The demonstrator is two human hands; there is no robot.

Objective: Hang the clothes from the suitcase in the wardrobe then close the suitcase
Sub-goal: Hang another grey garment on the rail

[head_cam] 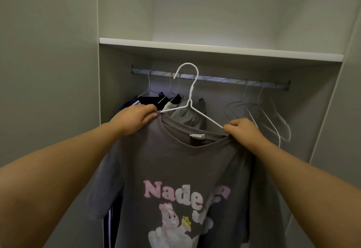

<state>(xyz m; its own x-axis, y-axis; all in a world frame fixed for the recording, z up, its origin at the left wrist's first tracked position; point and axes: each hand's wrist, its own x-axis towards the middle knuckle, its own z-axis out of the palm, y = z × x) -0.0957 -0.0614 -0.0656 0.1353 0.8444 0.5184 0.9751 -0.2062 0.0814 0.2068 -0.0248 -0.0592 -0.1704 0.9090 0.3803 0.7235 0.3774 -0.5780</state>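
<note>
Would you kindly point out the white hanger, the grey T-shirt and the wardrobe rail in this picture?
white hanger (190,91): head view, on the twisted neck under its hook.
grey T-shirt (175,165): head view, on the chest above the pink lettering.
wardrobe rail (224,80): head view, on the bare middle stretch.

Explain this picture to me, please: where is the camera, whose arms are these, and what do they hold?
There is no machine here. A person wears the camera on the head, so you see their own two arms reaching forward into a wardrobe. The left hand and the right hand each grip a shoulder of a grey T-shirt that sits on a white hanger. Its hook is level with the rail, apparently not yet on it. Some clothes hang at left, empty hangers at right, under a shelf.
</note>
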